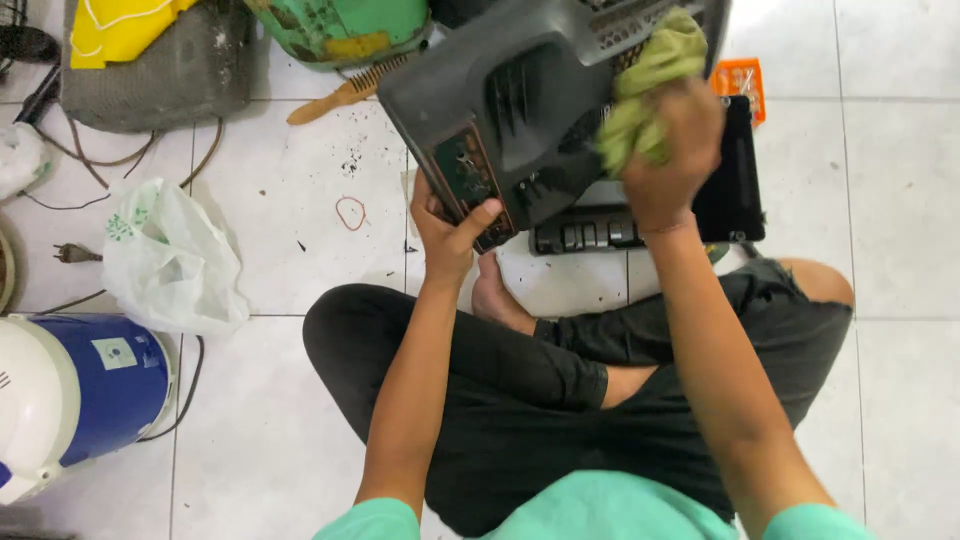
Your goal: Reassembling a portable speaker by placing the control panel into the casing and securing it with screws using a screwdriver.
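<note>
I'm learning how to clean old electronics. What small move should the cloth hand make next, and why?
Probably drag the green cloth down across the dark plastic casing. The right hand presses it near the vented upper edge, while the left hand steadies the lower corner, so the broad face below looks unwiped.

The person is wearing a mint-green short-sleeved shirt [610, 510], its sleeves ending high on the upper arms and leaving both forearms bare. Black shorts [520, 400] are covering the legs down to the knees, with a frayed hem showing at one leg. The feet are going bare, without shoes or socks.
</note>
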